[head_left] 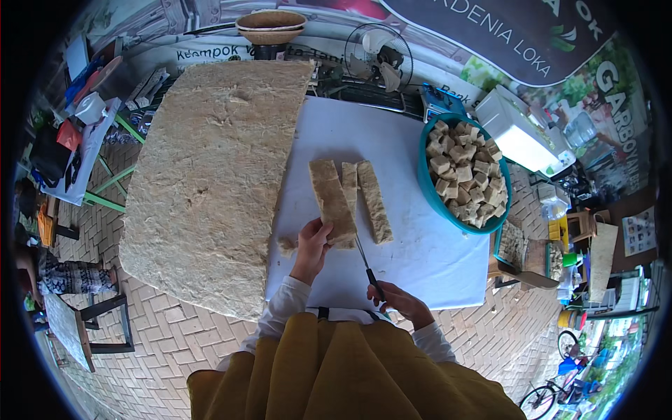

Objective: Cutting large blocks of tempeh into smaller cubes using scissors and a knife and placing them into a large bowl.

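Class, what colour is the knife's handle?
The knife's handle is black; it shows best in the head view.

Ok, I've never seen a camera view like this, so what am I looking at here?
There's no robot here, just a person working bare-handed. A fisheye camera on the person's head looks down, so straight edges bend near the picture's rim. The left hand holds a tan strip; the right hand holds a black-handled knife. Two more strips lie beside the held one on a white-covered table. A big tan slab lies to the left, and a teal tub of tan chunks stands to the right.
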